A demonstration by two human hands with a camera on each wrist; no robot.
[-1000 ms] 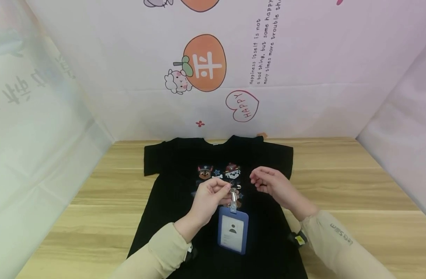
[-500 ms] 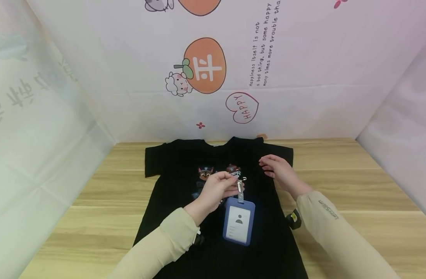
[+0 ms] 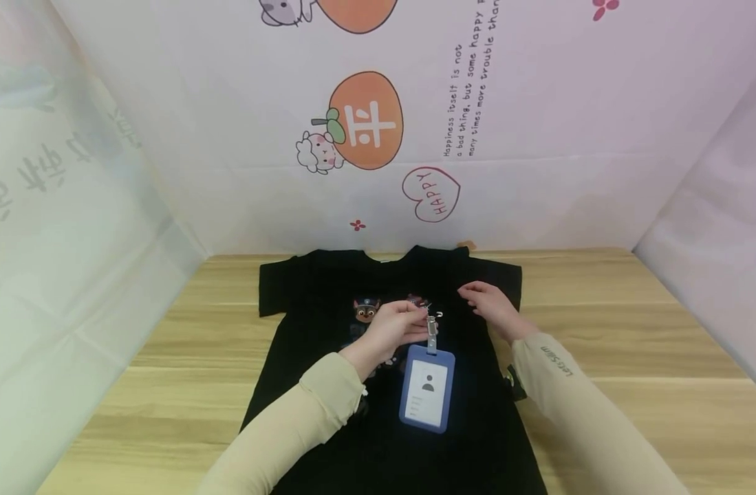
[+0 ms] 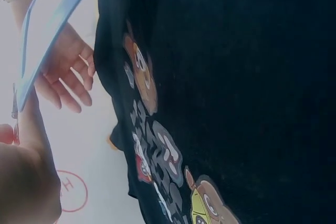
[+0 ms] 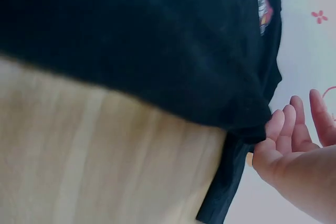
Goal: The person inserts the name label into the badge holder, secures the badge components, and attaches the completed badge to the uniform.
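A black T-shirt [image 3: 477,419] with cartoon dogs on its chest lies spread out. Over it my left hand [image 3: 386,333] pinches the metal clip [image 3: 432,327] of a blue ID badge holder [image 3: 427,388] between thumb and fingers. The holder hangs below the clip, its white card with a person icon facing up. A small pin with a hooked end sticks out at the top of the clip. To the right, my right hand [image 3: 492,306] hovers by the shirt's upper right side, fingers loosely bent and holding nothing; the left wrist view shows its fingers spread.
The wood-grain table [image 3: 186,357] extends on both sides of the shirt. A white printed sheet [image 3: 538,172] with orange fruit, a heart and lettering stands behind it. Pale sheets [image 3: 80,227] close off the left and right sides.
My left hand has carried the badge holder a little up and to the right. My right hand has shifted slightly right and away from the badge. The shirt lies as before.
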